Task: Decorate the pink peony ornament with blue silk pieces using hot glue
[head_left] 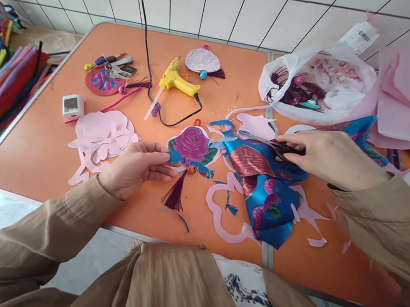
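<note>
Pinching a blue tab (174, 157) at the nine o'clock edge of the flower ornament (190, 144), the person's left hand (138, 167) gripped with thumb and fingertips only, probably to steady the piece while leaving its purple bloom uncovered; whether the tab was joined to the ornament could not be told. The ornament was near the middle of the worktop (25, 162), its tassel (175, 192) trailing toward seven o'clock, well apart from the blades. The right hand (333, 155) was closed round the dark handles of the scissors (281, 148), blades aimed toward ten o'clock, an angle that seemed natural for that arm; whether they were parted was too small to tell. At the ornament's four o'clock lay the patterned blue cloth (268, 216), perhaps bunched there for the right hand's reach. At twelve o'clock rested the yellow glue gun (172, 78), nozzle turned away from both hands, likely to spare them its heat. Pink cut pieces (103, 131) were heaped at ten o'clock, apparently to stay together, while the plastic bag (338, 81), between two and three o'clock, had its mouth facing inward, presumably for easy access.
</note>
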A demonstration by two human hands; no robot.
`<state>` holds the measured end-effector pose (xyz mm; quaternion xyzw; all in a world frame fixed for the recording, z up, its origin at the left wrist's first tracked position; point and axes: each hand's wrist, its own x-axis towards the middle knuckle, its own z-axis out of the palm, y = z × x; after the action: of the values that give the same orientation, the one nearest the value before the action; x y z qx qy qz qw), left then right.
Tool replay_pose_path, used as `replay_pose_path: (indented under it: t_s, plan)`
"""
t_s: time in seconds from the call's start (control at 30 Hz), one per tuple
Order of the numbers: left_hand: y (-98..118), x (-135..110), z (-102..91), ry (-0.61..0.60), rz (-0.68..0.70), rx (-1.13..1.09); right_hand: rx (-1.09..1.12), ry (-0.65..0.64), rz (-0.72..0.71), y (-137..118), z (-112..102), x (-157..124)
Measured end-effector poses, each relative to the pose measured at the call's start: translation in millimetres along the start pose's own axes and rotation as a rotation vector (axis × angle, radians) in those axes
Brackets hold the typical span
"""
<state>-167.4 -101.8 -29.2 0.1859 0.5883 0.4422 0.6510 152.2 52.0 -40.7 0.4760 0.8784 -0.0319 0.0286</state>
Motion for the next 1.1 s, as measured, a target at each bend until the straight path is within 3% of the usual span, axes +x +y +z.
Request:
replay_pose_path:
  t_s: [0.23,0.47,0.63,0.8,0.93,1.03,1.1]
  plan:
    - [2,1,5.3,0.038,0.051,0.07,0.164,0.13,0.136,-3,13,3]
    - [8,3,6.9,0.054,0.045,0.197,-0.143,0.078,0.087,-8,11,2]
    - [6,2,9.4,0.065,0.044,0.24,-0.278,-0.073,0.12,-12,2,5]
    - [3,4,8.6,0.044,0.009,0.233,-0.074,-0.238,0.023,-5,-7,16]
    - [2,4,7.1,0.029,0.018,0.245,0.064,-0.366,0.066,1,-21,19]
    - [2,4,5.3,0.015,0.093,0.278,-0.031,-0.253,0.088,-12,-34,11]
    - [1,4,4.0,0.003,0.139,0.328,-0.047,0.027,-0.024,-35,-39,2]
